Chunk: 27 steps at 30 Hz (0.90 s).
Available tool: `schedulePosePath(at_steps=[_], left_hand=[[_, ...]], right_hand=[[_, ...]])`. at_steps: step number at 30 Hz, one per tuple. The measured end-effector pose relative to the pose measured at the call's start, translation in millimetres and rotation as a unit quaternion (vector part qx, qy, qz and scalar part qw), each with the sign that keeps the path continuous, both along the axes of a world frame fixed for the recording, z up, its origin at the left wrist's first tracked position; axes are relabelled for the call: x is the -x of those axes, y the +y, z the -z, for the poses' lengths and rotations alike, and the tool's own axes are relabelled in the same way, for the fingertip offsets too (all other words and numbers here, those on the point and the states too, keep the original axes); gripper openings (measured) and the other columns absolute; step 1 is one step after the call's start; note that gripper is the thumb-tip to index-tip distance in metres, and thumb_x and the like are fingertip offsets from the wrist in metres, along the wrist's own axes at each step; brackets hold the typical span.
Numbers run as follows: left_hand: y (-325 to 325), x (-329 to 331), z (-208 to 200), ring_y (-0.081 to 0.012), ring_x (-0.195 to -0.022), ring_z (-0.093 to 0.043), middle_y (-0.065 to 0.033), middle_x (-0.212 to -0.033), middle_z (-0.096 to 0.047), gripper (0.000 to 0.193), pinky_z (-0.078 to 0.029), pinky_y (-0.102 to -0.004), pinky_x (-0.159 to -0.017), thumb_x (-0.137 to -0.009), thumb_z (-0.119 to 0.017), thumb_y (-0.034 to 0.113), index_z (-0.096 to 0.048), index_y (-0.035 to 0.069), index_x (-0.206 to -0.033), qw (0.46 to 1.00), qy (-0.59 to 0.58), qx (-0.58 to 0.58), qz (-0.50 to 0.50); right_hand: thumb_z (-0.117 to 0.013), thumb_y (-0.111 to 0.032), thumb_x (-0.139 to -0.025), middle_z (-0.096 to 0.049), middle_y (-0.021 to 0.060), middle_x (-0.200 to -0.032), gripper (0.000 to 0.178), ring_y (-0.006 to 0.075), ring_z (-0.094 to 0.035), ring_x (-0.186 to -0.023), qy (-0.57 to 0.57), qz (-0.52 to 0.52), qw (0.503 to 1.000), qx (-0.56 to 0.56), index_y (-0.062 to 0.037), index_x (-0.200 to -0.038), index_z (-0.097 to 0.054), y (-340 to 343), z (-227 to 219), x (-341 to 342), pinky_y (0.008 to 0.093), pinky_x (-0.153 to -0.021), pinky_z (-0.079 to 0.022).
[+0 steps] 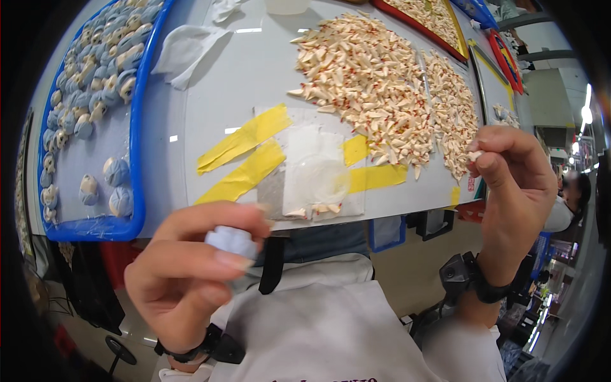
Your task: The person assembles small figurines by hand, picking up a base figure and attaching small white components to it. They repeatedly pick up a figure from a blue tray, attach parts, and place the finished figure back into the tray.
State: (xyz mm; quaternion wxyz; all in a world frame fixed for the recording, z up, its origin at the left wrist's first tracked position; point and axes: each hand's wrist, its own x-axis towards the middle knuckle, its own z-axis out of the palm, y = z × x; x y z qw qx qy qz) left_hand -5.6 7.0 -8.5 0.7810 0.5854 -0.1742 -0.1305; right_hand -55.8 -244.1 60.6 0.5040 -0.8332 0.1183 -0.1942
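Observation:
My left hand [181,274] is closed around a small light-blue rounded piece [230,242], held between thumb and fingers just in front of the table's near edge. Raised at the right, my right hand [519,169] pinches a tiny cream piece [475,155] between thumb and forefinger. It resembles the pointed cream pieces with red tips in the large pile [369,83] beside it. Several of these small pieces [318,209] lie at the near end of a white pad [305,143], where a clear round disc [318,175] also rests.
A blue-rimmed tray [137,159] at the left holds many blue-and-cream rounded pieces [102,60]. Yellow tape strips [245,140] flank the pad. Crumpled white tissue [188,51] lies behind. A red-edged tray [433,22] with more cream pieces stands far right. Another person [566,204] is at the right.

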Motion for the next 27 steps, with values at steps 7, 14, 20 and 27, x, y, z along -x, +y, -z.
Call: schedulePosePath(at_steps=[7, 14, 20, 27], left_hand=[[-2, 4, 0, -0.0187, -0.069, -0.058, -0.0194, -0.098, -0.054, 0.044, -0.047, -0.0219, -0.055, -0.070, -0.073, 0.028, -0.049, 0.002, -0.095, 0.999, 0.043, 0.029, -0.009], [0, 4, 7, -0.0177, -0.068, -0.056, -0.0184, -0.098, -0.054, 0.044, -0.044, -0.0205, -0.054, -0.069, -0.074, 0.025, -0.051, 0.002, -0.097, 0.999, 0.021, 0.049, 0.006], [-1, -4, 13, -0.0178, -0.071, -0.056, -0.0173, -0.100, -0.051, 0.044, -0.043, -0.0207, -0.054, -0.067, -0.075, 0.021, -0.050, 0.001, -0.096, 0.994, -0.096, 0.036, 0.047], [-13, 3, -14, -0.0214, -0.085, -0.056, -0.0178, -0.099, -0.051, 0.041, -0.045, -0.0264, -0.068, -0.067, -0.074, 0.016, -0.051, -0.001, -0.096, 0.997, 0.060, 0.024, 0.042]], right_hand=[[-0.058, 0.008, -0.070, -0.055, 0.0103, -0.081, 0.012, 0.0148, -0.053, -0.074, 0.016, -0.164, 0.983, 0.086, 0.0044, -0.081, -0.056, 36, 12, -28, 0.0235, -0.068, -0.042], [-0.061, 0.008, -0.061, -0.051, 0.0072, -0.077, 0.013, 0.0162, -0.049, -0.071, 0.035, -0.203, 0.945, 0.254, -0.0002, -0.070, -0.056, 50, 12, -40, 0.0244, -0.064, -0.037], [-0.061, 0.008, -0.059, -0.049, 0.0068, -0.076, 0.015, 0.0169, -0.049, -0.070, 0.020, -0.191, 0.933, 0.305, -0.0008, -0.070, -0.056, 53, 12, -40, 0.0247, -0.062, -0.037], [-0.062, 0.002, -0.066, -0.045, 0.0072, -0.075, 0.010, 0.0113, -0.044, -0.063, 0.053, -0.224, 0.967, 0.112, -0.0023, -0.073, -0.056, 60, -11, -23, 0.0194, -0.056, -0.035]])
